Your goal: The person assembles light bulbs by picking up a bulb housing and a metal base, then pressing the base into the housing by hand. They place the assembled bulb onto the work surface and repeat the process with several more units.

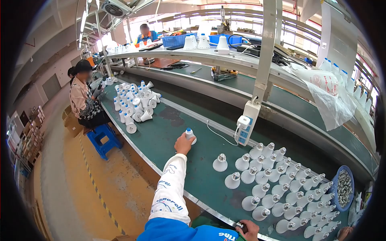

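Note:
Reaching far along the green bench [171, 116], my left hand [184, 144] is closed around a white lamp housing [190, 135] with a blue top, which stands upright. At the bottom edge of the view, my right hand [251, 231] grips a dark, rounded object [241, 227] with a metallic part; its kind cannot be made out. Beyond my left hand lies a heap of white blue-topped lamp housings [136, 100], some upright, some tipped over. To the right stand many white bulbs [263, 176] with silvery screw caps up; the nearest single bulb [220, 162] stands apart.
A blue basket [335, 188] of small metal caps sits at the right. A power strip [248, 124] with a white charger hangs on the post. A co-worker [84, 92] sits by a blue stool [103, 140]; another person's hand [345, 233] shows at lower right. An upper shelf [257, 60] runs behind.

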`<action>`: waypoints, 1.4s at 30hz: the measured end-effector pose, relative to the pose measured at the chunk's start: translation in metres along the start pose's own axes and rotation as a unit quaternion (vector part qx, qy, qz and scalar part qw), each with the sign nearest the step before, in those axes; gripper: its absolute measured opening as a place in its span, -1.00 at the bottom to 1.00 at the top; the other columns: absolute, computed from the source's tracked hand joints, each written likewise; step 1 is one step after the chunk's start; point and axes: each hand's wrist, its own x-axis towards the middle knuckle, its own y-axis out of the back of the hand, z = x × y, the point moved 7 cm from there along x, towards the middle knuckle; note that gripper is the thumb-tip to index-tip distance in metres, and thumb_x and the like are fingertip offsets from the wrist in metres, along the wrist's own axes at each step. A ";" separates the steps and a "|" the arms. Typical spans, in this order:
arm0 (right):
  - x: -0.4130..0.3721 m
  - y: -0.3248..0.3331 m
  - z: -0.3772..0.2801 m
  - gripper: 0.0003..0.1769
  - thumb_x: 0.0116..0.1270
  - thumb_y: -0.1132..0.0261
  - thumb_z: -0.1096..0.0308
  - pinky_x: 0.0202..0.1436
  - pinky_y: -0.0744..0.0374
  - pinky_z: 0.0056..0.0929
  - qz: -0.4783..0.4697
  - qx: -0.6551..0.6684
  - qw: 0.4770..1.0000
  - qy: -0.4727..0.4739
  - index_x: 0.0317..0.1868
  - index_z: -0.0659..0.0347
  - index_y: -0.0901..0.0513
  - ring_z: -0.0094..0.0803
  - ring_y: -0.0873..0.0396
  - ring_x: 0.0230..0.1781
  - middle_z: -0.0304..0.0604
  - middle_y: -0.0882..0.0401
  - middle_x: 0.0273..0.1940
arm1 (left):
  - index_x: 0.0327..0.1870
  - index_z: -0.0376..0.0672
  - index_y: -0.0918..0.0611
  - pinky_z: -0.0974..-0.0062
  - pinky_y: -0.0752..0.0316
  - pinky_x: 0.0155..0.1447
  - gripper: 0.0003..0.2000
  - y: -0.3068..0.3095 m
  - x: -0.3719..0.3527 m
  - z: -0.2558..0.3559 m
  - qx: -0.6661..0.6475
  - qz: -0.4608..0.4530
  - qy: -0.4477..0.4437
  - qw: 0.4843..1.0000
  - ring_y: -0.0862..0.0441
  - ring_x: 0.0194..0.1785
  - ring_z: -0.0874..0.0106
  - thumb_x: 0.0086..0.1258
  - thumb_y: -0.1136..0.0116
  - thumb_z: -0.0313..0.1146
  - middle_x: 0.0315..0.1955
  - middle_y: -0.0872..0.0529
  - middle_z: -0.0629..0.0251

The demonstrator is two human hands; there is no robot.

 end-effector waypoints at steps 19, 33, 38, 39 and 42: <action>0.001 0.003 -0.003 -0.71 -0.02 -0.38 0.41 -0.56 -0.40 -0.44 0.009 0.017 1.000 -0.013 -0.23 0.24 -0.58 -0.37 -0.41 -0.67 -0.10 -0.47 -0.55 | -0.03 -0.02 -0.58 0.23 -0.45 -0.05 -0.52 -0.006 0.005 -0.008 0.003 0.021 -0.001 1.000 -0.59 -0.10 0.14 0.06 -0.23 0.03 -0.20 -0.67 0.16; 0.001 0.003 -0.003 -0.71 -0.04 -0.38 0.42 -0.57 -0.38 -0.44 0.013 0.025 1.000 0.008 -0.26 0.25 -0.57 -0.37 -0.39 -0.69 -0.12 -0.45 -0.58 | -0.09 -0.08 -0.56 0.21 -0.46 -0.05 -0.56 0.004 -0.002 0.003 -0.004 0.013 -0.001 1.000 -0.58 -0.09 0.12 0.08 -0.23 0.00 -0.20 -0.66 0.13; 0.004 0.004 -0.006 -0.71 -0.04 -0.38 0.43 -0.55 -0.40 -0.41 -0.001 0.034 0.999 0.001 -0.25 0.24 -0.57 -0.32 -0.42 -0.66 -0.09 -0.48 -0.53 | -0.07 -0.09 -0.55 0.21 -0.45 -0.05 -0.54 0.000 0.000 -0.001 -0.001 0.011 -0.009 1.000 -0.58 -0.08 0.11 0.09 -0.23 0.01 -0.19 -0.65 0.13; 0.004 0.005 -0.007 -0.71 -0.03 -0.38 0.43 -0.54 -0.41 -0.40 -0.002 0.040 0.999 -0.006 -0.25 0.24 -0.57 -0.31 -0.43 -0.65 -0.09 -0.49 -0.52 | -0.07 -0.09 -0.55 0.21 -0.45 -0.05 -0.54 0.000 -0.001 -0.002 0.001 0.010 -0.009 1.000 -0.58 -0.08 0.11 0.09 -0.23 0.01 -0.19 -0.65 0.13; 0.005 0.007 -0.012 -0.72 -0.03 -0.37 0.43 -0.53 -0.42 -0.39 0.014 0.034 0.999 0.002 -0.25 0.24 -0.57 -0.28 -0.44 -0.63 -0.06 -0.50 -0.49 | -0.07 -0.10 -0.54 0.20 -0.45 -0.04 -0.54 -0.001 0.001 0.000 -0.002 -0.001 -0.010 1.000 -0.57 -0.08 0.11 0.10 -0.22 0.01 -0.18 -0.65 0.12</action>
